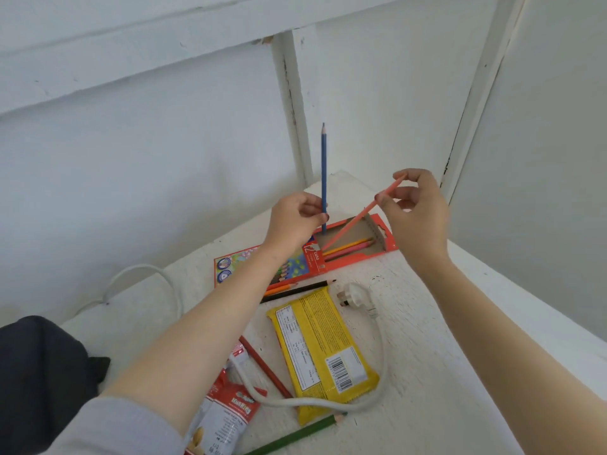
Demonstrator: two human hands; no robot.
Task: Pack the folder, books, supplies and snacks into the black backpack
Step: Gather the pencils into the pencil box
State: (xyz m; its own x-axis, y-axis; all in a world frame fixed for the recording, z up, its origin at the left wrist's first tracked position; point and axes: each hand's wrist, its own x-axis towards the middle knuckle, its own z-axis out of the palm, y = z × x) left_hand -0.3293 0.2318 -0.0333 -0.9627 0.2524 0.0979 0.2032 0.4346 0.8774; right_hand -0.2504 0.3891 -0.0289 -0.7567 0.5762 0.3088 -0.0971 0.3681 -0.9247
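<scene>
Up close, our left hand [294, 224] pinches a blue pencil [324, 165] between thumb and fingers [312, 210]. It stands upright, point to the ceiling, its blunt end just above the open end of the pencil box [385, 238]. Our right hand [418, 208], beside the left, pinches a salmon pencil [358, 221] near its top. That pencil slants down from the fingertips [382, 199] into the box's cardboard tray, where a yellow pencil [349, 245] and a pink one lie.

We judge both held pencils are being slotted into the box so the supplies can be packed as one tidy item. Print on the red box, just beneath the left fingers, reads "12 Luna"; the smaller words are too small to read.

Nearer us than the fingers, an orange pencil [282, 288] and a black pencil [305, 288] lie loose beside the box. Closer still lies a yellow snack packet [325, 343], back side up, showing a barcode and an unreadable table. A white cable [381, 343] loops round it. A red pencil [266, 369], a green pencil [295, 435] and a red-and-white snack packet [230, 405] with blurred lettering lie closest to us. The black backpack [36, 372] sits well left of the hands, at the table's edge.
</scene>
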